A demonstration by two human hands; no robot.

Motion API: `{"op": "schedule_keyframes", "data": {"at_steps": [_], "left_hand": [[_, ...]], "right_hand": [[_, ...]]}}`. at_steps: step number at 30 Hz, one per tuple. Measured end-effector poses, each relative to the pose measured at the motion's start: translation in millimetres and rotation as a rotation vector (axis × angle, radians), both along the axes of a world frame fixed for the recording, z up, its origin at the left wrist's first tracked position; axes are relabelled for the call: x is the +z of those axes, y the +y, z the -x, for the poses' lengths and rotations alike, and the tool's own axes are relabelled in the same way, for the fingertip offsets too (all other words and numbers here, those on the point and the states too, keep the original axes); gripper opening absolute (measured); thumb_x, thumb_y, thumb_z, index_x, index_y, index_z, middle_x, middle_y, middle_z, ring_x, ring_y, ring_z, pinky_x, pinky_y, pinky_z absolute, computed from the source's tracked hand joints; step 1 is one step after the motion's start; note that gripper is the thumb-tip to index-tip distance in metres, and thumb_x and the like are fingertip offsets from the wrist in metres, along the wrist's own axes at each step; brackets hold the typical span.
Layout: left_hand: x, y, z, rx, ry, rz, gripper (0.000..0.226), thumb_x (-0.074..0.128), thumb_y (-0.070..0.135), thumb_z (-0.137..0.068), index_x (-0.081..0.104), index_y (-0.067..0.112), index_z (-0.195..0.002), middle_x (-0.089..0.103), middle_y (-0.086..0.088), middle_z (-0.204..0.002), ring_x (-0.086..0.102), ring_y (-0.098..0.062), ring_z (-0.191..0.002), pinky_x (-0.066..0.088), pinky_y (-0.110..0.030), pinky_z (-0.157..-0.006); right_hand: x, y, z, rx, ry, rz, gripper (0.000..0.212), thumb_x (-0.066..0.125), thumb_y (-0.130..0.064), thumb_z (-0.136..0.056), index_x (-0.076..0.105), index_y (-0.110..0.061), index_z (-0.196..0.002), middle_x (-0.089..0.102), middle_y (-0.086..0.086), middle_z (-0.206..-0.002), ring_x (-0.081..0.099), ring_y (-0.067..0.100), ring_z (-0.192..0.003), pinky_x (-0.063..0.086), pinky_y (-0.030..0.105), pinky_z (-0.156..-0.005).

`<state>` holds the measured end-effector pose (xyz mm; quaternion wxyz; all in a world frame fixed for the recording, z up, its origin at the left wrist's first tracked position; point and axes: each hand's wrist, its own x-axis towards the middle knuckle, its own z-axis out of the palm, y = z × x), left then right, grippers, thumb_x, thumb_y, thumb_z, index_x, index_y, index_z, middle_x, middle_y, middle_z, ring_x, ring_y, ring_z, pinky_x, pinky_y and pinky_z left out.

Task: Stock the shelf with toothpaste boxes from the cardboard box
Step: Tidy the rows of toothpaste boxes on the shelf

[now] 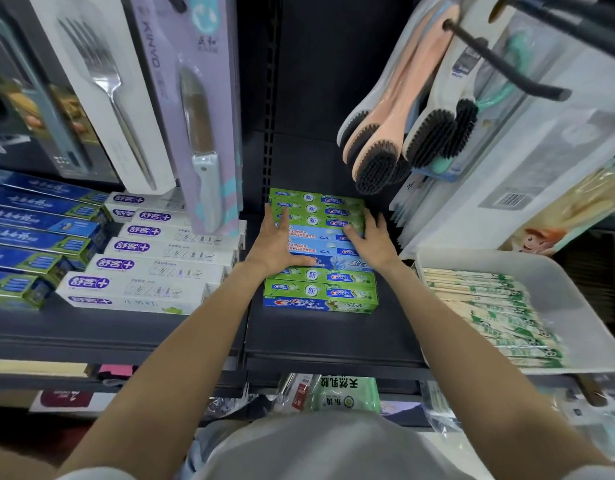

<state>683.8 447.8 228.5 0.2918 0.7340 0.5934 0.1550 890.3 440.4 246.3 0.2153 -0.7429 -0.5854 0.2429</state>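
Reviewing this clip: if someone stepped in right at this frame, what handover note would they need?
Left hand: flat, fingers straight, pressing the left end of the blue boxes.
Right hand: flat, pressing their right end.
Things: green boxes and the blue ones lie in one row on the dark shelf, green at front and back, blue between.
Done: this row is on the shelf.
Left: square up the row and add more boxes. The cardboard box is not in view, so I cannot tell how many remain.
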Motion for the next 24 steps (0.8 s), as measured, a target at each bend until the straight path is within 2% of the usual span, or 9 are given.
{"op": "schedule_keyframes", "data": {"at_steps": [4,7,10,12,13,17,21,24], "left_hand": [[2.1,-6.5,2.6,0.000,0.105,-0.115,0.126,0.072,0.066,-0.062,-0.003,0.020,-0.151,-0.020,-0.014,-0.156,-0.009,-0.029,-0.146,0.009,-0.039,-0.119],[-4.6,-33.6,5.6,0.020,0.005,-0.270,0.116,0.072,0.063,-0.064,0.007,0.022,-0.151,-0.010,-0.012,-0.158,-0.002,-0.027,-0.146,0.011,-0.039,-0.118],[-22.5,-70.9,1.9,0.179,-0.254,-0.164,0.118,0.079,0.051,-0.065,0.003,0.021,-0.151,-0.001,-0.009,-0.159,0.006,-0.022,-0.146,0.024,-0.040,-0.114],[-31.1,-85.8,-1.5,0.185,-0.345,-0.100,0.125,0.083,0.042,-0.063,-0.005,0.021,-0.150,0.000,-0.007,-0.159,0.003,-0.020,-0.147,0.028,-0.044,-0.111],[-33.6,-88.6,-1.7,0.172,-0.366,-0.096,0.128,0.085,0.037,-0.062,-0.007,0.021,-0.150,-0.001,-0.005,-0.159,0.001,-0.018,-0.147,0.029,-0.045,-0.110],[-33.7,-85.6,3.4,0.114,-0.392,-0.059,0.132,0.087,0.028,-0.062,-0.010,0.022,-0.150,-0.005,0.003,-0.159,-0.005,-0.014,-0.146,0.028,-0.043,-0.110],[-38.2,-84.0,9.6,0.112,-0.345,-0.078,0.129,0.086,0.018,-0.065,-0.011,0.021,-0.150,0.000,-0.003,-0.159,0.006,-0.018,-0.146,0.032,-0.043,-0.109],[-40.0,-81.6,12.5,0.127,-0.352,-0.074,0.128,0.087,0.016,-0.062,-0.006,0.021,-0.150,0.009,-0.006,-0.157,0.017,-0.019,-0.144,0.034,-0.046,-0.109]], "right_hand": [[-7.1,-63.5,7.7,-0.109,0.146,-0.121,0.070,0.047,-0.039,-0.096,0.013,-0.011,-0.150,0.010,0.011,-0.158,0.010,0.020,-0.146,0.014,0.029,-0.113],[-18.3,-103.1,10.2,-0.014,0.127,-0.170,0.082,0.057,-0.039,-0.090,0.009,-0.010,-0.151,0.010,0.008,-0.158,0.011,0.018,-0.145,0.014,0.024,-0.112],[-25.8,-98.2,-0.3,-0.038,0.240,-0.097,0.098,0.068,-0.039,-0.083,0.002,-0.010,-0.150,0.010,0.005,-0.158,0.011,0.016,-0.145,0.011,0.024,-0.114],[-27.2,-88.5,-1.2,-0.067,0.366,-0.056,0.105,0.073,-0.034,-0.079,-0.001,-0.011,-0.150,0.018,0.004,-0.157,0.020,0.015,-0.143,0.018,0.033,-0.118],[-29.0,-85.2,0.5,-0.069,0.411,-0.043,0.107,0.075,-0.031,-0.078,-0.001,-0.011,-0.150,0.025,0.004,-0.155,0.026,0.015,-0.141,0.023,0.034,-0.116],[-35.7,-78.6,5.9,-0.092,0.453,-0.098,0.099,0.078,-0.017,-0.075,0.011,-0.013,-0.148,0.047,0.002,-0.139,0.046,0.013,-0.126,0.035,0.020,-0.100],[-40.4,-76.3,6.6,-0.074,0.426,-0.120,0.093,0.075,-0.009,-0.077,0.015,-0.014,-0.147,0.051,0.002,-0.133,0.050,0.012,-0.121,0.038,0.017,-0.092],[-40.9,-74.8,6.9,-0.060,0.459,-0.106,0.094,0.073,-0.011,-0.080,0.009,-0.013,-0.149,0.049,0.000,-0.133,0.049,0.011,-0.122,0.038,0.018,-0.096]]}}
